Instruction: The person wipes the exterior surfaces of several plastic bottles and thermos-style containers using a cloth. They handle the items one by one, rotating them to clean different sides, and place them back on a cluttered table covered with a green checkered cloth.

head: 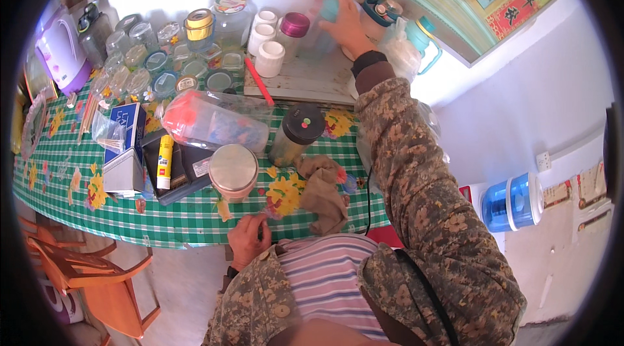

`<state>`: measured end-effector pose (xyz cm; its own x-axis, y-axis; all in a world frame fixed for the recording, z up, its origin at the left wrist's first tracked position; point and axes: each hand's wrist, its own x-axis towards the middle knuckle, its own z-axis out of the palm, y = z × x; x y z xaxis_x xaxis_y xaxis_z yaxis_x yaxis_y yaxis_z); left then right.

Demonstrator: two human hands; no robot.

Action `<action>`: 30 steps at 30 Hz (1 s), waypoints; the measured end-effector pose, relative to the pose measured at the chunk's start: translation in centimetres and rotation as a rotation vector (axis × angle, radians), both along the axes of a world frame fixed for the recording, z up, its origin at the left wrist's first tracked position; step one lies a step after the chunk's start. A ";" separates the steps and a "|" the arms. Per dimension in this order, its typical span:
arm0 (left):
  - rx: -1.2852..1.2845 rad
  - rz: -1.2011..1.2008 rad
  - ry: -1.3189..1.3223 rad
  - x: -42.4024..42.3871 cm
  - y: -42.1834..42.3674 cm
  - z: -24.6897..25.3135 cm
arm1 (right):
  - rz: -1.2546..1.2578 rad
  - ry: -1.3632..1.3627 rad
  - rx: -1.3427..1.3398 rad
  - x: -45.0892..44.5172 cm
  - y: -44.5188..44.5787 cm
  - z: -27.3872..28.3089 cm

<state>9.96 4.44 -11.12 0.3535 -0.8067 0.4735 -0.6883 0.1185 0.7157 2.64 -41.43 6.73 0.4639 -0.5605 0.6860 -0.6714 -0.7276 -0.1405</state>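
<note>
My right hand (347, 29) reaches to the back of the table, its fingers around the teal lid of a clear bottle (319, 24) that is blurred. White plastic bottles (269, 59) and a jar with a magenta lid (294, 25) stand to its left. My left hand (249, 239) rests at the table's front edge with its fingers curled; whether it holds anything cannot be told. Before it stand a jar with a metal lid (233, 171), a black-lidded jar (298, 129) and a crumpled brown cloth (324, 195). A plastic-wrapped bottle with a red top (214, 121) lies behind them.
Many glass jars (139, 81) crowd the back left beside a purple electric kettle (61, 48). A glue stick (165, 160) lies on a black tray (187, 182). A teal jug (423, 34) and a bagged item (402, 51) stand near my right wrist. Wooden chairs (109, 297) are at lower left.
</note>
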 end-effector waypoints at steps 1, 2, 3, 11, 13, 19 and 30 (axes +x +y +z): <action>-0.001 0.004 0.001 0.0 0.0 -0.2 | -0.050 0.007 -0.013 0.0 1.5 1.0; 0.000 0.002 0.006 -0.1 0.1 -0.3 | -0.064 -0.021 -0.080 -0.7 2.9 2.3; 0.005 -0.001 0.006 -0.2 0.2 -0.3 | -0.080 -0.045 -0.144 -1.6 4.4 3.8; 0.020 -0.003 -0.013 -0.4 0.3 0.5 | -0.478 0.012 0.082 -12.1 8.5 10.5; -0.006 -0.002 -0.004 -0.4 -0.1 0.6 | -0.559 0.069 0.056 -13.1 8.6 10.0; 0.003 0.002 -0.012 -0.5 0.2 0.4 | -0.406 0.286 0.376 -13.2 8.3 12.0; 0.009 0.038 -0.051 -0.6 0.1 0.5 | -0.482 0.240 0.329 -13.3 4.9 5.6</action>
<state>9.38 4.50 -10.58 0.3601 -0.7974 0.4842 -0.7275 0.0849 0.6808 -10.67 -36.56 12.37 0.2259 -0.9091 0.3500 -0.9539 -0.2794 -0.1099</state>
